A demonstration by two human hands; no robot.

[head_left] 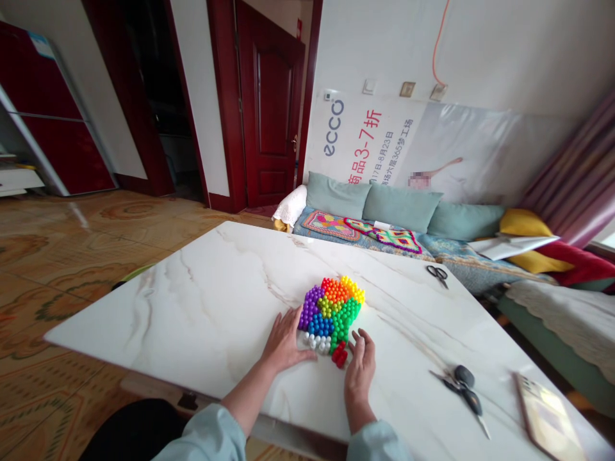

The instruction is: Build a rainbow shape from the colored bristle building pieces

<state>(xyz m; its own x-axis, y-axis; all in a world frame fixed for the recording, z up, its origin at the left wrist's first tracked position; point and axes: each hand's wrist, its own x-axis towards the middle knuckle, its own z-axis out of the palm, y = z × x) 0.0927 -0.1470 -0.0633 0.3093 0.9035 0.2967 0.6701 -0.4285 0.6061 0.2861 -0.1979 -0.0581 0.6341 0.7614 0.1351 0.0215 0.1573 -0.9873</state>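
Observation:
A flat cluster of coloured beads (pixel 331 310) lies on the white marbled table (pixel 206 307). Purple, red, orange, yellow, olive, green, blue and white beads sit in patches, with a few dark red ones at the near end. Along the cluster's left side rests my left hand (pixel 287 340), fingers spread and thumb reaching toward the white beads. My right hand (pixel 361 365) is at the near right side, fingers slightly curled and apart, close to the dark red and green beads. Nothing shows inside either hand.
Black scissors (pixel 437 276) lie near the table's far right edge. Closer in on the right are a dark-handled tool (pixel 464 387) and a phone (pixel 548 416). Beyond the table stands a sofa (pixel 403 214) with cushions; a red door (pixel 271 109) is behind.

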